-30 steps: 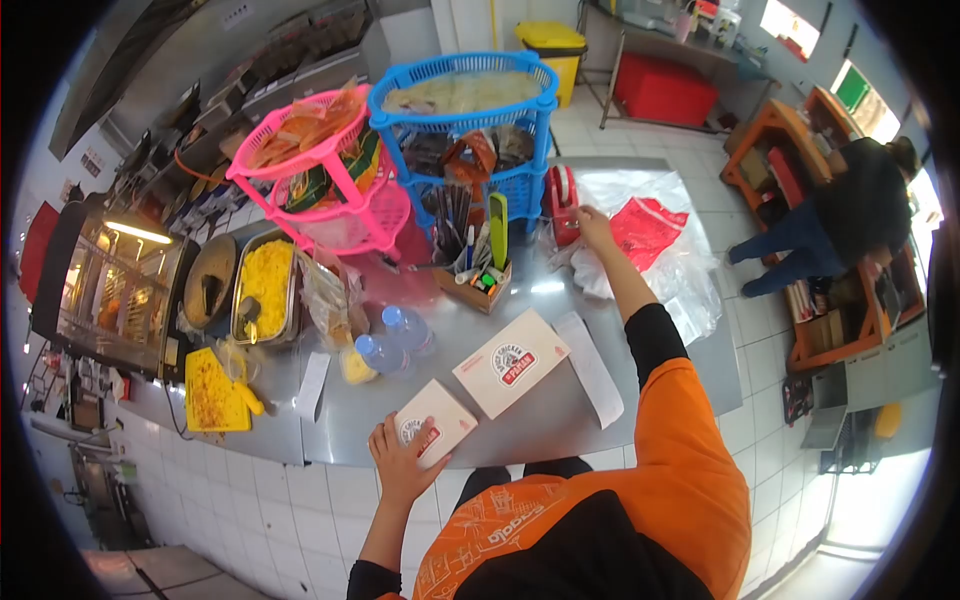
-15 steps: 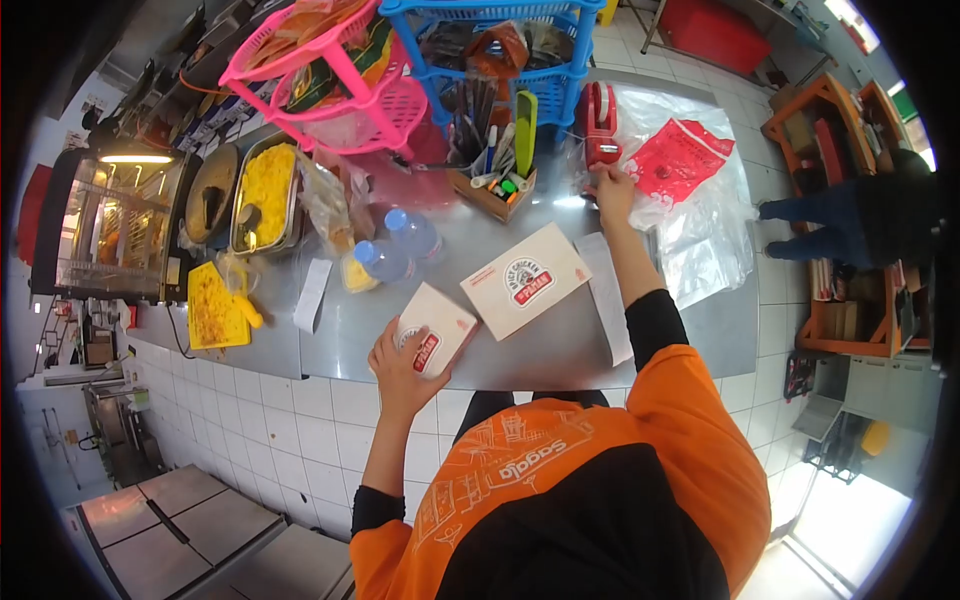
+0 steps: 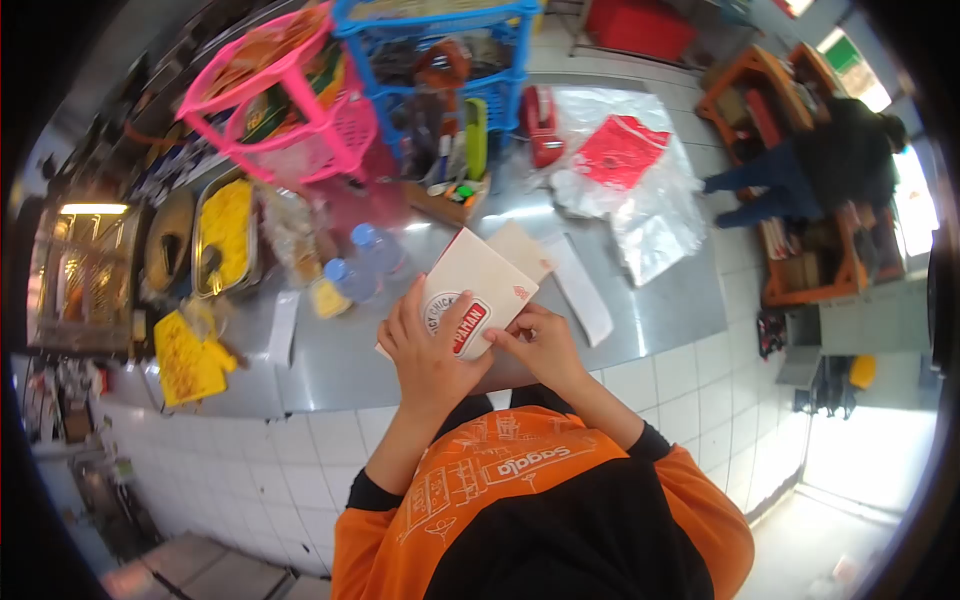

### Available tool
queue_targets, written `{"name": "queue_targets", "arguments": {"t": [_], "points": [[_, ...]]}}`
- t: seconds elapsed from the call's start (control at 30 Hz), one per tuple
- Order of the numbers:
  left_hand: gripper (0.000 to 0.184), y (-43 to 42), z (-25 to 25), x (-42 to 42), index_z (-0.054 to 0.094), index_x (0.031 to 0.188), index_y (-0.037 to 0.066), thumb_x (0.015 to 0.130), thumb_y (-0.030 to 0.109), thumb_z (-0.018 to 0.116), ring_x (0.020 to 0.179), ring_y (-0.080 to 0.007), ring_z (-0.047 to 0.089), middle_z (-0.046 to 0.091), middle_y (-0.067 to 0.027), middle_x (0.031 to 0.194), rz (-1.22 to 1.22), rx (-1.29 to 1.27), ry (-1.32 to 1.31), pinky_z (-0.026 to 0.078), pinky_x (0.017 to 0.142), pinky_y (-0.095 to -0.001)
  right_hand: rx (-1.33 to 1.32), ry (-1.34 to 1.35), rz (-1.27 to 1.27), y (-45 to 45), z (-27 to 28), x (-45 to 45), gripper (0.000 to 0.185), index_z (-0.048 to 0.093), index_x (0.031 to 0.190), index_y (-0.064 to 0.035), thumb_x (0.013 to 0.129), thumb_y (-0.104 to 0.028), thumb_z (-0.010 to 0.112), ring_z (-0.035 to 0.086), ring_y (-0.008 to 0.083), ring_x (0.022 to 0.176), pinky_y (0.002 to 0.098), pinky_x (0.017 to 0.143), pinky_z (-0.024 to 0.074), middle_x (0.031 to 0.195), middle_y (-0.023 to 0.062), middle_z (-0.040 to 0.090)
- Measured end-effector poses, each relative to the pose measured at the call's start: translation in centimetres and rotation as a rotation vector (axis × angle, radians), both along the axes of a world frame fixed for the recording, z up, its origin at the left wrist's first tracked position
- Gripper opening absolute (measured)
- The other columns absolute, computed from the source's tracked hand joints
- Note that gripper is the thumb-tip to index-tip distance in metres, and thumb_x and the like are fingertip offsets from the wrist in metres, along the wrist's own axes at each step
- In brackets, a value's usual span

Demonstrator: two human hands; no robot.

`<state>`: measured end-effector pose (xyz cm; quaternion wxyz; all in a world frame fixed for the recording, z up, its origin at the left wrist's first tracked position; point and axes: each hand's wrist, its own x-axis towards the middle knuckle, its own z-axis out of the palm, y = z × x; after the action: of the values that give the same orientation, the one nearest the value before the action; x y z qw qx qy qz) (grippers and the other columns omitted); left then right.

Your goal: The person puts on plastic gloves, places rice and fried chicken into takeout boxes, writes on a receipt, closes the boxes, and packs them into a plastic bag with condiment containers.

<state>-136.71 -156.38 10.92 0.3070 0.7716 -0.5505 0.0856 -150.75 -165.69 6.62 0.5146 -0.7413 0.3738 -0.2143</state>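
A white carton food box (image 3: 492,280) with a round "Spicy Chicken" logo and a red "Paman" label is lifted and tilted over the metal table. My left hand (image 3: 432,352) grips it, fingers spread across the printed lid. At the box's near right edge, my right hand (image 3: 545,345) has thumb and fingertips pinched together; anything small between them cannot be made out. A second similar box (image 3: 522,246) lies behind, partly covered by the first. The red tape dispenser (image 3: 543,128) stands at the back of the table.
Beside the dispenser lie a red packet (image 3: 622,152) and clear plastic bags (image 3: 655,235). A pen holder (image 3: 440,205), water bottles (image 3: 375,248), pink basket rack (image 3: 300,150) and blue rack (image 3: 430,85) stand further left. A person (image 3: 820,165) is at the right.
My right hand has left the tape dispenser and come to the box's edge. My left hand has raised and tilted the box, moving it right, in front of the second box.
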Motion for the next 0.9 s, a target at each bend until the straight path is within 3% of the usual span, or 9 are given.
{"name": "queue_targets", "arguments": {"t": [0.13, 0.23, 0.33, 0.43, 0.53, 0.63, 0.77, 0.8, 0.9], "points": [[0.067, -3.3, 0.6, -0.8, 0.059, 0.118, 0.022, 0.055, 0.029, 0.079, 0.121, -0.0349, 0.039, 0.041, -0.0152, 0.136, -0.203, 0.035, 0.212, 0.026, 0.097, -0.0491, 0.186, 0.123, -0.150, -1.2, -2.8, -3.8, 0.027, 0.067, 0.078, 0.0019, 0.082, -0.024, 0.074, 0.052, 0.0101, 0.056, 0.0273, 0.053, 0.0402, 0.062, 0.0044, 0.060], [0.070, -5.7, 0.7, -2.0, 0.057, 0.122, 0.022, 0.056, 0.029, 0.079, 0.122, -0.0350, 0.037, 0.039, -0.0155, 0.136, -0.257, 0.044, 0.199, 0.025, 0.098, -0.0501, -0.119, 0.246, -0.314, -2.2, -3.1, -5.9, 0.024, 0.067, 0.078, 0.0001, 0.082, -0.023, 0.073, 0.052, 0.0116, 0.054, 0.0277, 0.052, 0.0410, 0.056, 0.0037, 0.057], [0.074, -7.6, -1.1, -2.1, 0.054, 0.125, 0.023, 0.057, 0.031, 0.079, 0.123, -0.0350, 0.036, 0.037, -0.0156, 0.138, -0.236, 0.118, 0.156, 0.024, 0.098, -0.0502, -0.123, 0.327, -0.434, -6.7, -3.5, -9.8, 0.026, 0.069, 0.087, -0.0054, 0.082, -0.031, 0.070, 0.061, 0.0236, 0.066, 0.0332, 0.064, 0.0484, 0.075, 0.0096, 0.066], [0.078, -8.8, -4.4, -1.7, 0.051, 0.129, 0.023, 0.057, 0.032, 0.080, 0.123, -0.0352, 0.035, 0.035, -0.0157, 0.139, -0.241, 0.245, 0.087, 0.024, 0.098, -0.0501, -0.358, 0.079, -0.573, -14.2, -6.2, -14.3, 0.018, 0.068, 0.092, -0.0049, 0.085, -0.021, 0.066, 0.062, 0.0239, 0.077, 0.0351, 0.070, 0.0490, 0.088, 0.0119, 0.065], [0.079, -8.9, -4.1, -1.8, 0.051, 0.130, 0.024, 0.058, 0.040, 0.080, 0.123, -0.0349, 0.036, 0.036, -0.0162, 0.139, -0.227, 0.274, 0.045, 0.025, 0.098, -0.0499, -0.825, 0.221, -0.497, -22.5, -8.4, -17.5, 0.026, 0.062, 0.112, -0.0058, 0.089, -0.019, 0.061, 0.059, 0.0312, 0.101, 0.0400, 0.088, 0.0460, 0.106, 0.0156, 0.063], [0.076, -9.0, -3.6, -2.4, 0.054, 0.128, 0.024, 0.061, 0.049, 0.079, 0.123, -0.0344, 0.036, 0.038, -0.0153, 0.139, -0.191, 0.260, 0.048, 0.025, 0.098, -0.0499, -0.634, 0.396, -0.422, -27.8, -10.8, -18.0, 0.034, 0.058, 0.119, -0.0061, 0.092, -0.027, 0.056, 0.053, 0.0342, 0.112, 0.0441, 0.097, 0.0413, 0.114, 0.0182, 0.060], [0.069, -9.6, -4.3, -2.5, 0.058, 0.123, 0.024, 0.065, 0.056, 0.076, 0.124, -0.0329, 0.037, 0.040, -0.0119, 0.138, -0.142, 0.258, 0.069, 0.022, 0.101, -0.0513, -0.348, 0.866, -0.396, -28.4, -9.4, -16.8, 0.039, 0.053, 0.122, -0.0092, 0.096, -0.036, 0.041, 0.063, 0.0388, 0.092, 0.0507, 0.080, 0.0494, 0.098, 0.0213, 0.065], [0.066, -9.6, -4.2, -2.6, 0.059, 0.122, 0.024, 0.066, 0.055, 0.076, 0.125, -0.0326, 0.036, 0.040, -0.0110, 0.138, -0.141, 0.269, 0.082, 0.021, 0.102, -0.0521, -0.477, 0.849, -0.390, -29.0, -11.2, -17.6, 0.036, 0.057, 0.112, -0.0098, 0.096, -0.037, 0.038, 0.066, 0.0383, 0.081, 0.0485, 0.075, 0.0518, 0.085, 0.0191, 0.066], [0.060, -9.6, -4.5, -2.3, 0.059, 0.122, 0.024, 0.071, 0.050, 0.075, 0.127, -0.0323, 0.034, 0.040, -0.0096, 0.139, -0.119, 0.327, 0.115, 0.015, 0.106, -0.0546, -0.440, 0.950, -0.457, -31.1, -13.2, -18.4, 0.030, 0.061, 0.096, -0.0077, 0.094, -0.033, 0.044, 0.065, 0.0356, 0.083, 0.0444, 0.073, 0.0529, 0.086, 0.0169, 0.065]]}}
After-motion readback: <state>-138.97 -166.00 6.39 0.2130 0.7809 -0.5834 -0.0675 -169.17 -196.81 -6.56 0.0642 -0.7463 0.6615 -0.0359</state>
